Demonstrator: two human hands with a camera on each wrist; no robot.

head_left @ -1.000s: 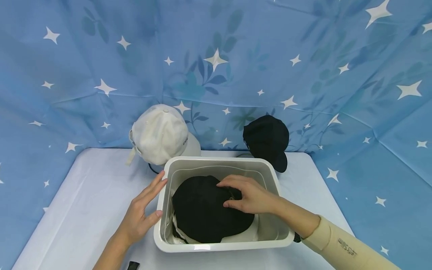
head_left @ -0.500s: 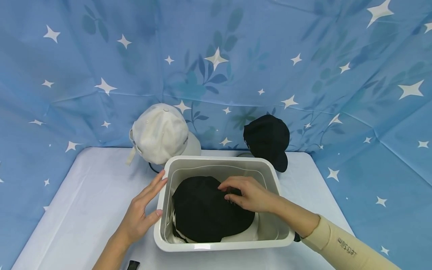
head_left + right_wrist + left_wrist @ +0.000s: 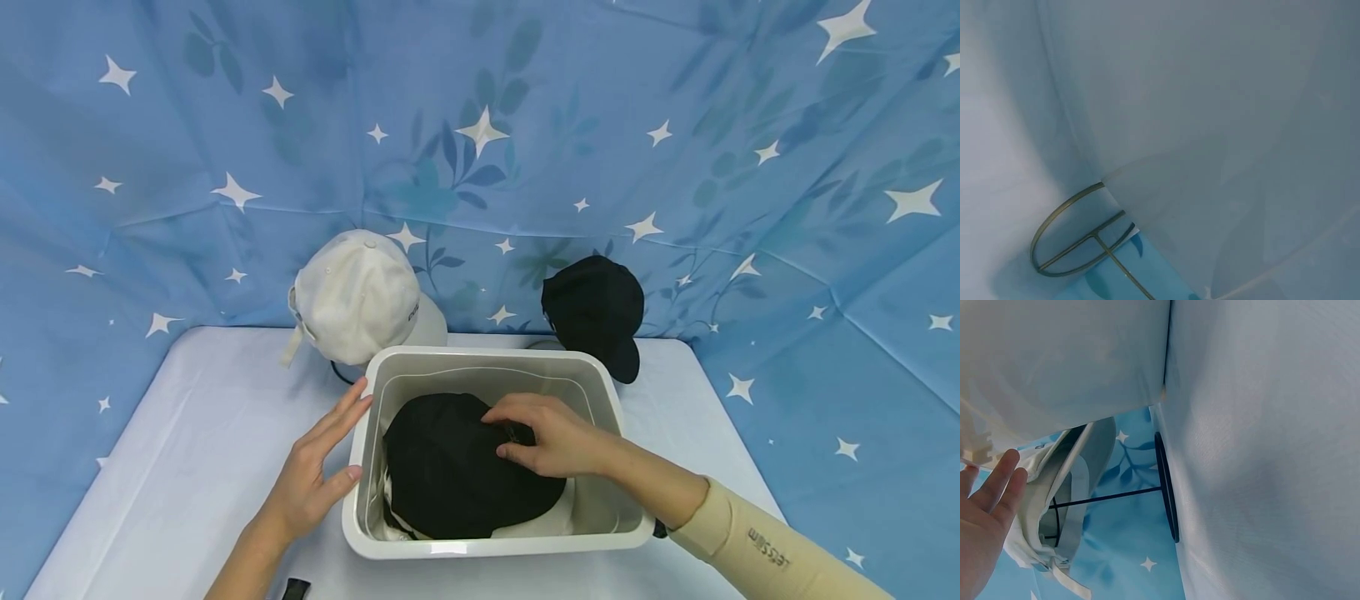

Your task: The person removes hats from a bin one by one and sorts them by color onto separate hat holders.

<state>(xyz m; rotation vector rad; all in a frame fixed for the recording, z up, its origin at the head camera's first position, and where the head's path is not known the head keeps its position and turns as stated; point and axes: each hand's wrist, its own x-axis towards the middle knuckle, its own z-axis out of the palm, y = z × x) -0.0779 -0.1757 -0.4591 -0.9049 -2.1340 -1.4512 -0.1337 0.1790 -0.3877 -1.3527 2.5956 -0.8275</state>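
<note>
- Dropping slightly since half a second ago, the thumb of the right hand point(image 3: 558, 437) is now standing farther from its forefinger; the left hand point(image 3: 306, 482) is keeping its place.
- Reaching into a pale grey bin point(image 3: 487, 357), the right hand is touching a black cap point(image 3: 450, 467); its thumb and forefinger are curving apart, and I cannot tell whether they are pinching the fabric.
- That black cap is lying in the bin, over something cream-coloured point(image 3: 536, 523) that is showing along its lower edge.
- The left hand is spreading its straight fingers against the bin's left rim.
- Behind the bin, a white cap point(image 3: 356, 300) is sitting at left and a second black cap point(image 3: 596, 312) at right.
- Under the white cap, a thin black stand point(image 3: 1107, 497) is rising from the worktop point(image 3: 217, 417).
- In the right wrist view, a wire base point(image 3: 1066, 252) is showing partly behind the bin wall.
- A beige sleeve point(image 3: 780, 542) is covering the right forearm.
</note>
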